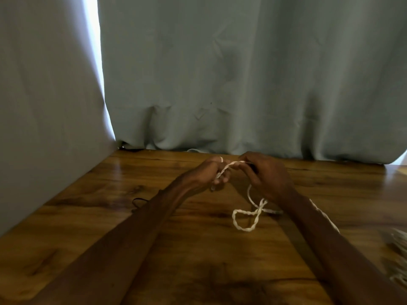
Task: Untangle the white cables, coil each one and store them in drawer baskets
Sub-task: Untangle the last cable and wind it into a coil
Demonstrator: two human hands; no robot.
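Note:
A twisted white cable (243,219) lies in a loose loop on the wooden table (110,216) and rises to both hands. My left hand (209,172) is closed on one stretch of it, with the cable's end poking out above the fingers. My right hand (266,175) pinches the same cable a short way to the right, so a short taut piece spans the two hands. Another length of white cable (326,216) trails behind my right forearm toward the right.
A white wire basket (399,241) shows partly at the right edge, with more white cable (396,279) below it. A thin black loop (138,202) lies beside my left forearm. Pale blue curtains (242,84) hang behind the table and along its left side.

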